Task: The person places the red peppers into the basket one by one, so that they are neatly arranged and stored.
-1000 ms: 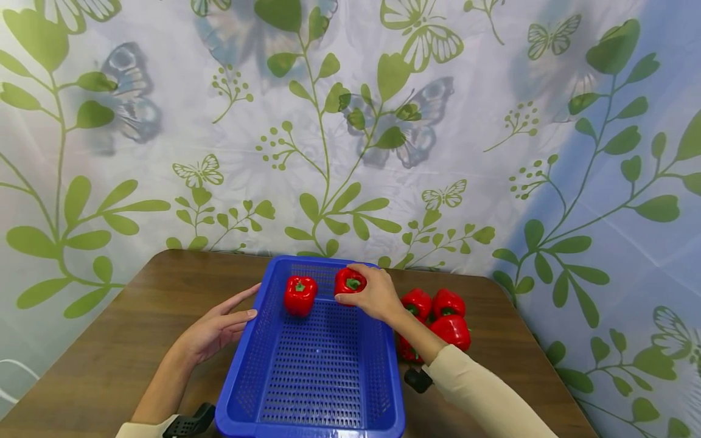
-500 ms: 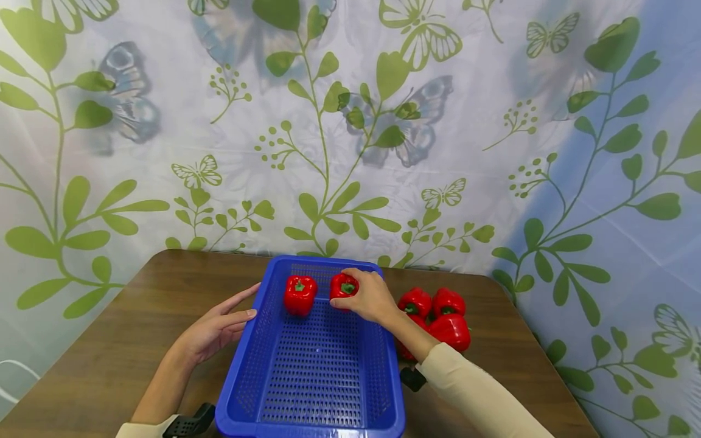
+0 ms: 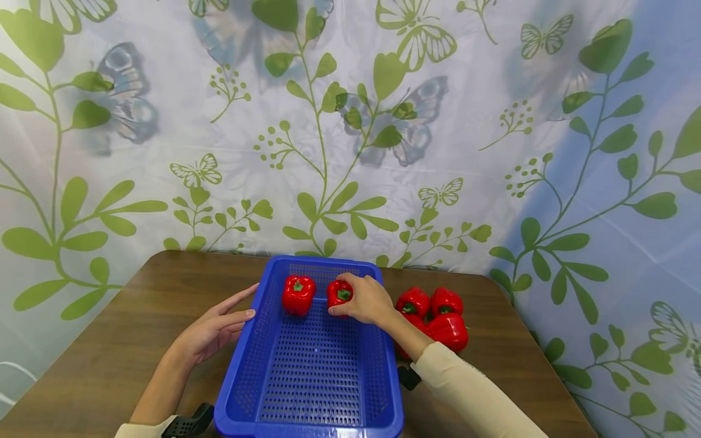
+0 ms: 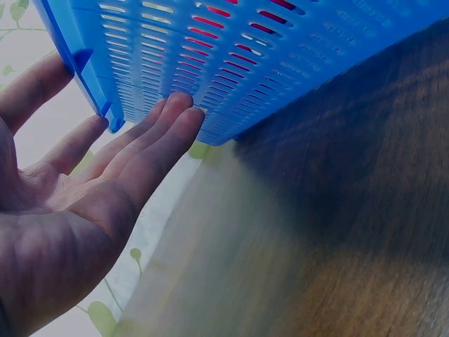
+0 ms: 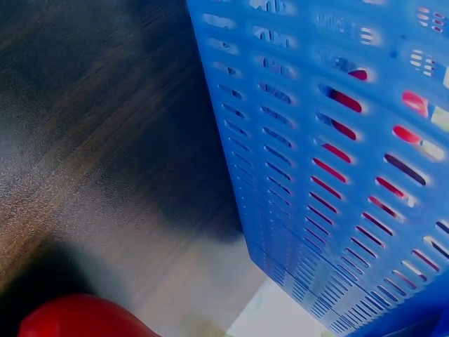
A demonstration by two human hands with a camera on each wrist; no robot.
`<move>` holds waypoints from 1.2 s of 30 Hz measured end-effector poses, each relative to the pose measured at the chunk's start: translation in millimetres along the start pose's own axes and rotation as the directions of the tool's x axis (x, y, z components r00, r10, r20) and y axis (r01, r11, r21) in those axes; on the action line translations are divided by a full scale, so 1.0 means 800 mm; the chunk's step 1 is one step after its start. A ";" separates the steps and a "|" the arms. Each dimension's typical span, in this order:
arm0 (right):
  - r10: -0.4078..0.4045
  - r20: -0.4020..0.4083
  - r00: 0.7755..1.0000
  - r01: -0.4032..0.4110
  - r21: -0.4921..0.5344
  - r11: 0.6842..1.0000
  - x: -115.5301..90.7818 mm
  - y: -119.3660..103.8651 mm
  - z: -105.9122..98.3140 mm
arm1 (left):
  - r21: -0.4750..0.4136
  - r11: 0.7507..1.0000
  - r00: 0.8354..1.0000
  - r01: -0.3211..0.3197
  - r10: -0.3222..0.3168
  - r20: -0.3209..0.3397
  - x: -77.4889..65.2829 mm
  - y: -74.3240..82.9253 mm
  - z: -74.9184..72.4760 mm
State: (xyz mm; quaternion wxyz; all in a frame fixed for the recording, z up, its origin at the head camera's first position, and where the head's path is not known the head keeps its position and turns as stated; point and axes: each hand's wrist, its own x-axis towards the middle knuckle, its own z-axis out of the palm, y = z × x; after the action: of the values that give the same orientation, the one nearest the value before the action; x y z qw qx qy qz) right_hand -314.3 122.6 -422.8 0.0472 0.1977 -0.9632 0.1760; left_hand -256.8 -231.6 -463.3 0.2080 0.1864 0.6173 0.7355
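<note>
In the head view a blue perforated plastic basket (image 3: 313, 380) stands on the table. One red bell pepper (image 3: 298, 298) sits upright at its far left, green stem up. Beside it, at the far right of the basket, my right hand (image 3: 371, 300) grips another red bell pepper (image 3: 336, 294) between thumb and fingers. The right hand itself is out of the right wrist view; the basket's slotted wall (image 5: 302, 147) shows there with red behind it. My left hand (image 3: 210, 331) has its fingers extended against the basket's left side; fingertips (image 4: 184, 105) touch the slotted wall.
Several more red bell peppers (image 3: 446, 331) lie clustered right of the basket, partly hidden by the right forearm. The brown wooden table (image 3: 509, 371) ends at a patterned curtain (image 3: 350, 152) behind. A red pepper (image 5: 84, 319) shows at the right wrist view's lower edge.
My right hand has moved the gripped pepper left and slightly lower in the head view, closer to the other pepper in the basket. My left hand has stayed in place.
</note>
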 end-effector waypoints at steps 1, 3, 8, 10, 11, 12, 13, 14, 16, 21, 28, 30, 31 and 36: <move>0.003 0.003 1.000 -0.003 -0.008 1.000 0.000 0.000 0.000 | 0.000 1.000 1.000 0.000 0.000 -0.001 0.000 0.000 0.000; 0.004 0.011 1.000 -0.004 -0.024 1.000 -0.001 -0.001 -0.001 | 0.003 1.000 1.000 0.000 0.000 -0.001 0.001 0.000 0.000; -0.004 0.025 1.000 0.005 -0.047 0.999 -0.002 -0.001 -0.002 | 0.008 1.000 1.000 0.001 -0.001 -0.006 0.001 0.001 0.001; -0.006 0.027 1.000 0.007 -0.048 0.999 -0.001 0.000 -0.002 | 0.008 1.000 1.000 0.002 -0.002 -0.007 0.002 0.001 0.001; -0.007 0.028 1.000 0.008 -0.046 0.999 -0.001 0.000 -0.002 | 0.007 1.000 1.000 0.002 -0.002 -0.007 0.002 0.001 0.001; -0.008 0.028 1.000 0.009 -0.044 0.999 -0.001 0.000 -0.002 | 0.007 1.000 1.000 0.003 -0.003 -0.008 0.002 0.001 0.001; -0.008 0.030 1.000 0.009 -0.045 0.999 -0.001 0.000 -0.001 | 0.006 1.000 1.000 0.003 -0.003 -0.008 0.002 0.001 0.001; -0.008 0.031 0.999 0.010 -0.046 0.999 -0.001 0.000 -0.001 | 0.005 1.000 1.000 0.004 -0.004 -0.008 0.001 0.001 0.001; -0.006 0.036 0.999 0.008 -0.049 0.999 0.000 -0.001 -0.001 | 0.002 1.000 1.000 0.006 -0.006 -0.007 0.001 0.001 0.001; 0.004 0.041 0.999 -0.001 -0.060 0.998 0.000 -0.002 -0.001 | 0.000 1.000 1.000 0.006 -0.006 -0.011 0.000 0.000 0.001; 0.000 0.031 1.000 0.001 -0.059 0.998 -0.001 -0.003 -0.002 | 0.002 1.000 1.000 0.004 -0.004 -0.008 0.000 0.000 0.001; -0.007 0.028 1.000 0.008 -0.059 0.998 -0.001 -0.003 -0.003 | 0.000 1.000 1.000 0.004 -0.004 -0.005 0.000 0.000 0.001; -0.011 0.027 1.000 0.012 -0.059 0.998 -0.001 -0.003 -0.003 | -0.001 1.000 1.000 0.003 -0.003 -0.004 0.000 0.000 0.001; -0.030 0.016 0.999 0.031 -0.069 0.997 -0.002 -0.003 -0.003 | -0.002 1.000 1.000 0.001 -0.001 -0.001 0.000 0.001 0.000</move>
State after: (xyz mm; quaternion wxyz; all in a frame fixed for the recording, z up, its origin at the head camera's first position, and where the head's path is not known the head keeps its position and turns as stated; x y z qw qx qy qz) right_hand -311.5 121.8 -419.9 0.0497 0.2119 -0.9659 0.1401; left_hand -256.6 -231.4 -462.8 0.2081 0.1858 0.6167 0.7361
